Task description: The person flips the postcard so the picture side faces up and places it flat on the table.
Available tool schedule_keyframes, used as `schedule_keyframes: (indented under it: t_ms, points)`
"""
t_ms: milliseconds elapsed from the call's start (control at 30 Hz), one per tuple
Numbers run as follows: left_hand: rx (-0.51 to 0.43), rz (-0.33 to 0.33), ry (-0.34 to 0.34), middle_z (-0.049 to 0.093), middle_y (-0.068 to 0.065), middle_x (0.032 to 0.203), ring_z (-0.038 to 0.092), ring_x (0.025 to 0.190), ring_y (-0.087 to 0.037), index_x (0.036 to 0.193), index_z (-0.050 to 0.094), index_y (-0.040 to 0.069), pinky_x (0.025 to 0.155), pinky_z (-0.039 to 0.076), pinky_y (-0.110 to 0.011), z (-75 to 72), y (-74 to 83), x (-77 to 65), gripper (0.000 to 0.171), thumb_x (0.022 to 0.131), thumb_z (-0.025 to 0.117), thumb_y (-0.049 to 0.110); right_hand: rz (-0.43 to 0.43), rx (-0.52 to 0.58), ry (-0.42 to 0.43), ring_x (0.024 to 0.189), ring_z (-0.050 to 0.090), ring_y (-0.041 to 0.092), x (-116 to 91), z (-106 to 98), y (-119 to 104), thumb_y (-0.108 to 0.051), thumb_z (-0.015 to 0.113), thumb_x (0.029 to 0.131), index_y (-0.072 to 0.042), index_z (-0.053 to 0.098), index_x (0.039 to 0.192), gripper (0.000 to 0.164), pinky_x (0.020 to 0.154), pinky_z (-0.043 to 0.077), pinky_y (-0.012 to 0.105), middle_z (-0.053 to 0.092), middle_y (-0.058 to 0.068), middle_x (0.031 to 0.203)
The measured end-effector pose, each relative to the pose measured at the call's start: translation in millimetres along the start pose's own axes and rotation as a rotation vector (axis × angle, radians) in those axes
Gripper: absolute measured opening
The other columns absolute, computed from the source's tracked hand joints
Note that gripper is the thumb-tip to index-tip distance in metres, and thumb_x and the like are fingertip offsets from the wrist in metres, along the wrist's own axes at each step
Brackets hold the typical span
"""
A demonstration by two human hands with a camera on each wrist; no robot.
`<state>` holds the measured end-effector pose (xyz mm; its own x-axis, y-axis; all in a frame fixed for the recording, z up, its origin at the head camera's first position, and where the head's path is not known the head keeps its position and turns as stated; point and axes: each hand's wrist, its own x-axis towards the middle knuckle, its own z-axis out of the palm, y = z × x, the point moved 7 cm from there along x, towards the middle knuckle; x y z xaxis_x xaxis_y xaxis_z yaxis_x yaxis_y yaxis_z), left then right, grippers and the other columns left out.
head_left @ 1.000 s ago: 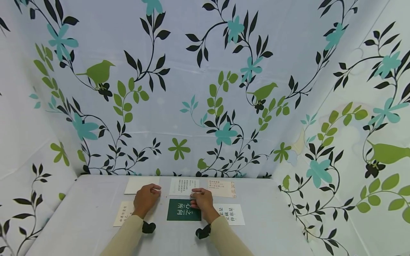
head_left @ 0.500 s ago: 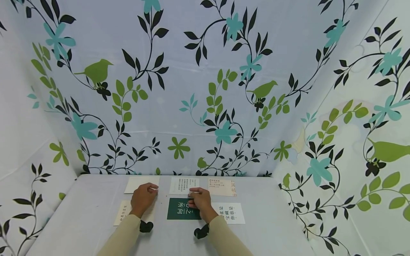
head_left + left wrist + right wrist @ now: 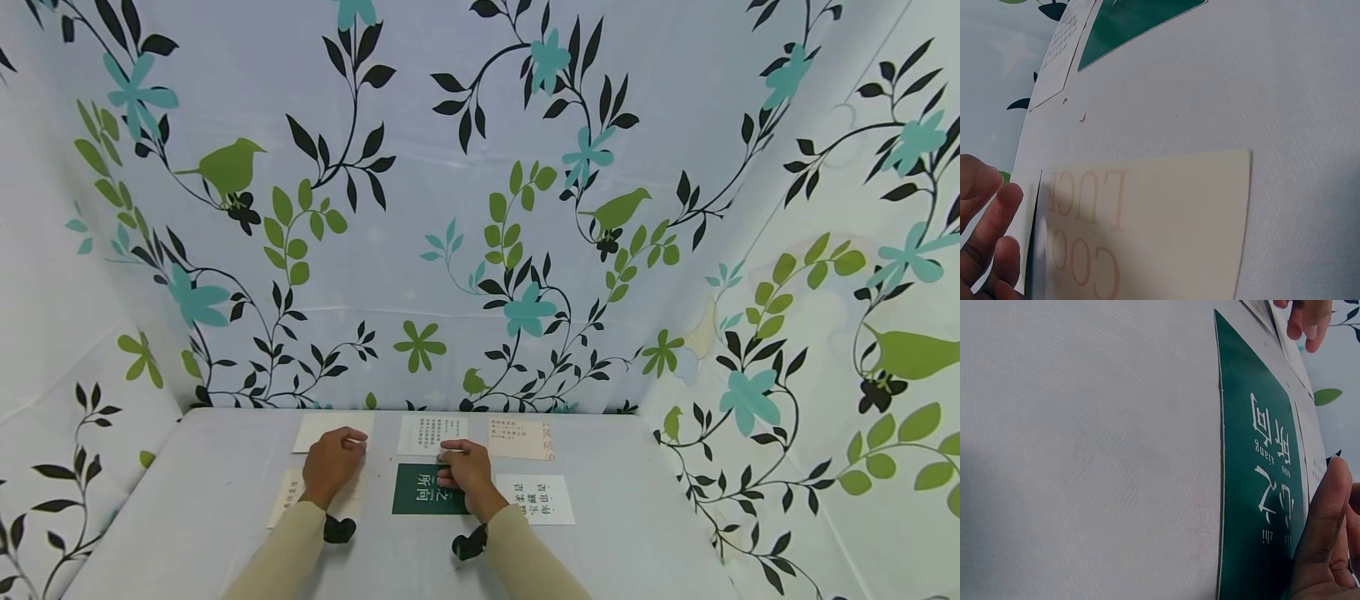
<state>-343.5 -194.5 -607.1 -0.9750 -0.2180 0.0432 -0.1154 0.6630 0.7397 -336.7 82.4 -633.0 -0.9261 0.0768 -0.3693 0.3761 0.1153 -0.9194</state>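
Note:
My left hand [image 3: 332,467] hovers over the left pair of cards with its fingers loosely bent and nothing in them. Below it lies a cream card [image 3: 1185,212] with pale orange lettering; a plain cream card [image 3: 309,433] is behind that one. My right hand [image 3: 472,477] is above the right part of a dark green card [image 3: 420,492] with white characters, partly covering it. Its fingers, loosely bent in the right wrist view, hold nothing. Whether they touch the card, I cannot tell.
Behind the green card is a white text card [image 3: 427,432], and a cream card [image 3: 520,439] lies to its right. A white card [image 3: 546,500] with dark characters sits right of my right hand. A patterned curtain [image 3: 450,208] rises beyond the white-covered table [image 3: 622,517].
Both hands have drifted slightly left, the right one covering a little more of the green card. The cards appear to stay in place.

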Motion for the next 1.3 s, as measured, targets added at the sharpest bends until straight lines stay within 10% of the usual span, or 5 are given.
schedule_keyframes:
  t_ms: [1300]
  points:
    - [0.002,-0.028,0.019,0.078,-0.009,0.096,0.071,0.089,-0.027,0.112,0.079,0.009,0.069,0.047,-0.036,-20.5,-10.7,2.5,0.023,0.097,0.065,0.02,-0.005,-0.005,-0.049,0.068,0.071,0.011,-1.6,19.4,-2.8,-0.019,0.07,0.101,-0.014,0.076,0.125,0.026,0.065,0.061,0.024,0.073,0.009,0.099]
